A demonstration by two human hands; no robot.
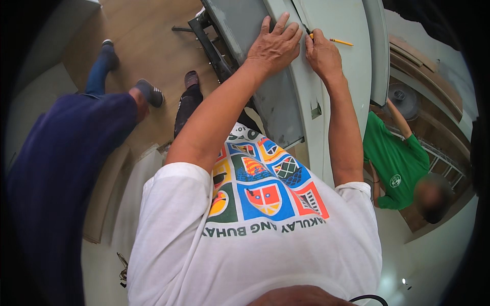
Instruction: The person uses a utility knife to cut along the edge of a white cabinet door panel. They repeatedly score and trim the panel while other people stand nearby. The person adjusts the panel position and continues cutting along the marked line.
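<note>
My left hand (275,45) lies with fingers spread on a long pale strip (310,97) along the edge of a grey panel (273,86). Close beside it, my right hand (325,55) rests over a pale green-grey panel (352,71), fingers closed around a slim yellow pencil (341,42). Yellow shows on both sides of the fingers; the grip itself is partly hidden. A narrow dark gap runs between strip and panel near my right fingertips. Closer to me, the strip has a small rectangular cut-out (316,109).
A black metal frame (212,48) supports the grey panel's left side. A person in dark blue (66,148) stands at left; another in green (393,158) is at right, arm reaching toward the curved panel edge (376,56). Behind that person are a round grey object (403,99) and shelving (439,163).
</note>
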